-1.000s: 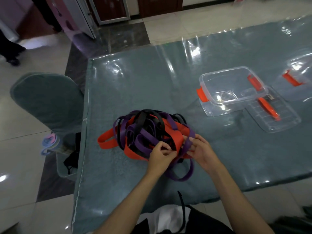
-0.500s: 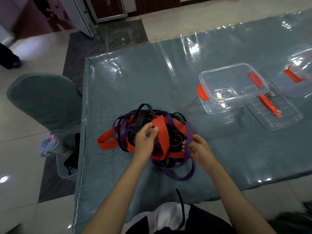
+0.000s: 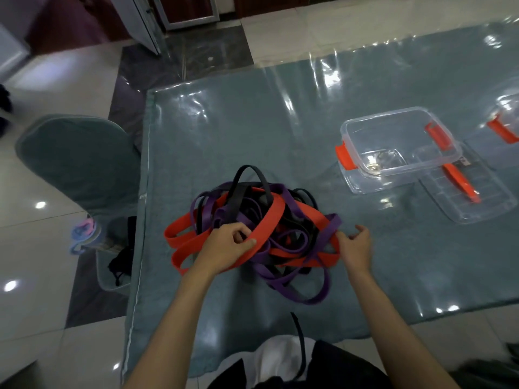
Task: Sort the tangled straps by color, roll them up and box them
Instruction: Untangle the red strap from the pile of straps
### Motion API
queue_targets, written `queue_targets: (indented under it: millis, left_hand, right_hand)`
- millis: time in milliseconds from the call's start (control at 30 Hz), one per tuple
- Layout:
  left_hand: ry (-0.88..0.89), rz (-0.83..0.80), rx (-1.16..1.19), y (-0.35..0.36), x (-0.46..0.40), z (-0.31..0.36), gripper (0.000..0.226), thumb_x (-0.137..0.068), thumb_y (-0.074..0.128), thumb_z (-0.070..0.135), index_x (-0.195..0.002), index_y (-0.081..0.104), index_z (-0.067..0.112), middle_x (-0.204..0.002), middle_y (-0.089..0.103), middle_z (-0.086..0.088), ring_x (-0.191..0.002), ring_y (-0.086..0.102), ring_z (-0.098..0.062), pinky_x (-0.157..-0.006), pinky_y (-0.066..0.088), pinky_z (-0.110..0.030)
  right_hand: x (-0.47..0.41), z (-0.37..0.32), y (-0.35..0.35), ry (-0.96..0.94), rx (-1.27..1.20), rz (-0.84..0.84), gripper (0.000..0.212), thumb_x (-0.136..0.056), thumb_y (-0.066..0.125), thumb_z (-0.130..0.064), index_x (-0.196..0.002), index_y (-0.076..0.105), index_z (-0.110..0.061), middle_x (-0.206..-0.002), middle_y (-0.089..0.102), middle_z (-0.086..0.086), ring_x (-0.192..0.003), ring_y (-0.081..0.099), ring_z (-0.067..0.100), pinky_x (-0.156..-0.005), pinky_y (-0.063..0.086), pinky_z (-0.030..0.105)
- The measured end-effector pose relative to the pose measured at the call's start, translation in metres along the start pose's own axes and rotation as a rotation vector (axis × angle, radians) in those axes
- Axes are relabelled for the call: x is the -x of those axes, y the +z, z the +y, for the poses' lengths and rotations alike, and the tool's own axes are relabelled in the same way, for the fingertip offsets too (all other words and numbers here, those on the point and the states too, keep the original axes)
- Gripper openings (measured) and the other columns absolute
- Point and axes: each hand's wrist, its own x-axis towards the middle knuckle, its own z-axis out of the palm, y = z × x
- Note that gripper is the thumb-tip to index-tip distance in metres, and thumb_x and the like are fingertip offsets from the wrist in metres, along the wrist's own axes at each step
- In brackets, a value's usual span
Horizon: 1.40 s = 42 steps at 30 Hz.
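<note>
Straps lay tangled; left hand pinched a red strap, right hand loosely curled at the pile's edge, grasp unclear. Best: draw red out slowly, pinning the pile.

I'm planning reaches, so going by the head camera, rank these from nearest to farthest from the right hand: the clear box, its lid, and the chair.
From the right hand:
1. Clear box, ahead and slightly right.
2. Lid, flat on the table right of the box.
3. Chair, off the table's left edge.

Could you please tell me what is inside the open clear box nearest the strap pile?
The clear box holds no straps; only glare shows on its bottom. Its lid lies beside it.
</note>
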Motion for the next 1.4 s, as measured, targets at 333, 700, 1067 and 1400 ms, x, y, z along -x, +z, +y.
queue_targets:
  millis: [333,700,1067,1400]
  left_hand:
    - [-0.009,0.009,0.057,-0.005,-0.008,-0.015,0.021,-0.099,0.072,0.035,-0.078,0.072,0.030,-0.074,0.072,0.011,-0.073,0.068,-0.004,-0.072,0.056,-0.041]
    - [-0.121,0.100,-0.085,-0.003,-0.091,0.014,0.097,-0.079,0.058,0.089,-0.159,0.018,0.052,-0.175,0.011,-0.001,-0.159,0.016,-0.036,-0.123,0.019,-0.071]
    - [-0.063,0.072,-0.304,0.052,-0.088,-0.004,0.028,-0.099,0.064,0.024,-0.127,0.061,0.023,-0.167,0.036,0.003,-0.154,0.033,-0.024,-0.124,0.021,-0.066]
    - [0.011,0.163,-0.275,0.065,-0.058,-0.031,0.025,-0.099,0.061,0.033,-0.121,0.068,0.025,-0.154,0.055,0.007,-0.141,0.051,-0.013,-0.127,0.019,-0.055]
  right_hand:
    - [-0.003,-0.046,0.027,-0.652,0.145,-0.234,0.028,-0.097,0.066,-0.002,-0.125,0.066,-0.007,-0.117,0.059,0.000,-0.109,0.059,0.018,-0.099,0.050,0.038]
    - [-0.001,-0.096,0.087,-0.352,1.003,-0.505,0.057,-0.110,0.035,-0.051,-0.163,0.030,-0.028,-0.174,0.020,-0.004,-0.159,0.017,0.034,-0.120,0.011,0.075]
    - [-0.030,-0.116,0.050,-0.455,1.070,-0.544,0.038,-0.105,0.050,-0.044,-0.143,0.056,-0.042,-0.163,0.042,-0.007,-0.157,0.027,0.029,-0.110,-0.011,0.084]
    - [-0.038,-0.130,0.126,-0.677,0.834,-0.569,0.047,-0.099,0.066,-0.044,-0.141,0.061,-0.022,-0.140,0.062,0.008,-0.132,0.049,0.036,-0.107,0.046,0.049]
